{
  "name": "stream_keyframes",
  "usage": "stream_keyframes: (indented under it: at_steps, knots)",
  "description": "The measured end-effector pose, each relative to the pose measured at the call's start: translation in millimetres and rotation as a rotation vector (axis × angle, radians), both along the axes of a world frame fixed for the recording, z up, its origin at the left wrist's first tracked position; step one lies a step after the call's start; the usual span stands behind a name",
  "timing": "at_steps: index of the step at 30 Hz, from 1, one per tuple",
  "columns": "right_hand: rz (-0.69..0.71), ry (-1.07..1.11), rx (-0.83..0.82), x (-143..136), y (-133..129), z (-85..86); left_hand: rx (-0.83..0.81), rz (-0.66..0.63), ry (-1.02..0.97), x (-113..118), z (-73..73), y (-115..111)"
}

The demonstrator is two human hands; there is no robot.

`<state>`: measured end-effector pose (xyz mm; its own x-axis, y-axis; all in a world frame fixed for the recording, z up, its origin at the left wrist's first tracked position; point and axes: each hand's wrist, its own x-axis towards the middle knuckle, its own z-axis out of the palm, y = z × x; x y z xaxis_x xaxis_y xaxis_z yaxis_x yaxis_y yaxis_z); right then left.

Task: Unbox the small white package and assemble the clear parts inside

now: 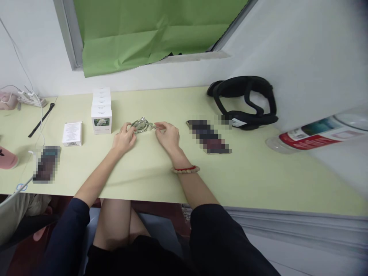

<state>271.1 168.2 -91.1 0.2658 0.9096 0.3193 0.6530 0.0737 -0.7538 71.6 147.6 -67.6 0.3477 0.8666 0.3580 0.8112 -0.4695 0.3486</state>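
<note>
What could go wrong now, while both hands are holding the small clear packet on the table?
1. The left hand and right hand pinch the clear packet only at its ends, so it might slip or tear.
2. The row of white boxes stands close to the left hand; a nudge could topple it.
3. The bottle lies on its side and may roll.

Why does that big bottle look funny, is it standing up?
No, lying down. The bottle rests on its side on the table, its red label sideways.
</note>
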Motion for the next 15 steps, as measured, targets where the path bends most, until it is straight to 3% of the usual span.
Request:
stream_keyframes:
  at_steps: [6, 15]
  knots:
    - [-0.007, -0.046, -0.017, 0, -2, 3.0, -0.077, -0.067, 0.065, 0, 0.5, 1]
    - [-0.005, -0.075, -0.008, 2, 0, -0.4, -0.121, 0.046, 0.07, 2, 10.7, -4]
